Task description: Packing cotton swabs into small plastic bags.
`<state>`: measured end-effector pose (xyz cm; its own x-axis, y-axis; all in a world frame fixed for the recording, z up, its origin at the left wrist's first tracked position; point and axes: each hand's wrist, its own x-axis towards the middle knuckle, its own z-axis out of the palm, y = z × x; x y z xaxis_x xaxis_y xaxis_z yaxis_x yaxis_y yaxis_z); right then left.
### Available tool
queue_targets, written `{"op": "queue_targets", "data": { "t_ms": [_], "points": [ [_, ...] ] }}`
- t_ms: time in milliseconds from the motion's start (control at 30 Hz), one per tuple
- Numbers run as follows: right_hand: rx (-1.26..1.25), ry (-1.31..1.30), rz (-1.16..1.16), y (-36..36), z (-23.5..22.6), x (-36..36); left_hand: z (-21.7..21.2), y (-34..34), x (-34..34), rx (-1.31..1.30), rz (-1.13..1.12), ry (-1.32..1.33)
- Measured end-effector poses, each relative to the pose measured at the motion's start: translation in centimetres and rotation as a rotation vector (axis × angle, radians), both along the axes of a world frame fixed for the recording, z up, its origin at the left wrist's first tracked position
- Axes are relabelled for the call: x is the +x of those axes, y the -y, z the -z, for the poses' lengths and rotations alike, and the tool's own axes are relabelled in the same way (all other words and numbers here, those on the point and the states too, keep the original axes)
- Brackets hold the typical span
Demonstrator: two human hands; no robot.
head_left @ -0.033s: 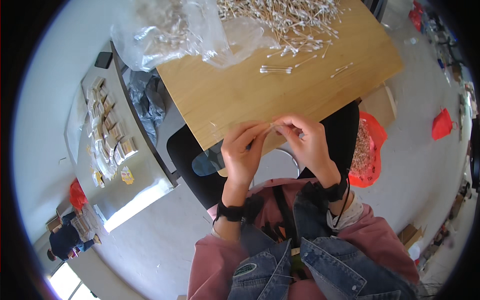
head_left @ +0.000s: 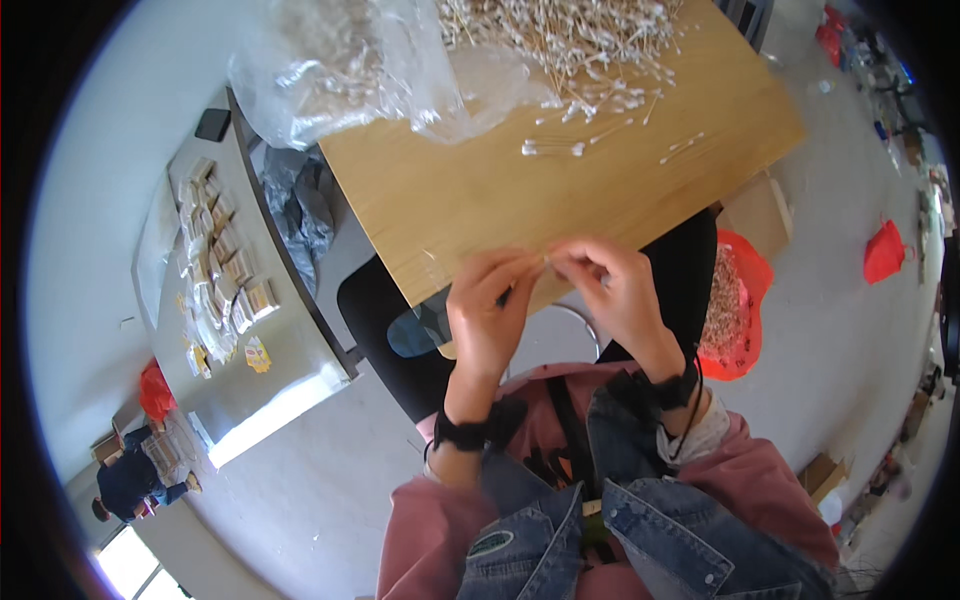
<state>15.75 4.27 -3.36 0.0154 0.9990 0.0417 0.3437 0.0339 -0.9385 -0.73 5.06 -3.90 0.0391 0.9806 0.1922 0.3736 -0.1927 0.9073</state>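
Note:
My left hand (head_left: pixel 487 305) and my right hand (head_left: pixel 617 290) meet fingertip to fingertip above the near edge of the wooden table (head_left: pixel 480 200). Both are closed in a pinch. A tiny pale bit shows between the fingertips, too small and blurred to name. Farther back on the tabletop lies a heap of cotton swabs (head_left: pixel 590 45). In front of the heap a short row of swabs (head_left: pixel 553 148) lies side by side, and a few loose swabs (head_left: pixel 683 147) rest to its right. A clear plastic bag (head_left: pixel 420 90) with more swabs in it slumps at the far left of the table.
To the left, a grey table (head_left: pixel 285 370) bears several small packs (head_left: pixel 215 240) and a dark flat object (head_left: pixel 212 124). A red bag (head_left: pixel 752 345) of swabs stands on the floor at right, beside a cardboard box (head_left: pixel 760 215). Another person (head_left: pixel 135 480) is at the far lower left.
The whole view has shifted very slightly. My hands keep the same pinched pose at nearly the same spot, with the fingertips a little blurred.

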Motion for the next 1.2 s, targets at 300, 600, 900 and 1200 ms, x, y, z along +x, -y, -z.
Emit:
{"op": "queue_targets", "data": {
  "t_ms": [300,600,900,1200],
  "points": [
    [-0.788,-0.264,-0.531,4.2,-8.9,1.5,-4.3,5.2,-4.3,-1.127,0.554,0.682],
    [-0.083,-0.303,-0.662,9.3,-7.2,-1.0,-0.6,14.5,-4.0,-1.387,0.139,1.421],
    [0.019,-0.228,-0.731,10.3,-8.1,-3.5,4.0,18.0,-3.7,-1.369,0.265,1.555],
    [0.076,-0.226,-0.739,10.6,-8.6,-3.6,2.7,18.8,-4.4,-1.33,0.181,1.642]
  ]
}}
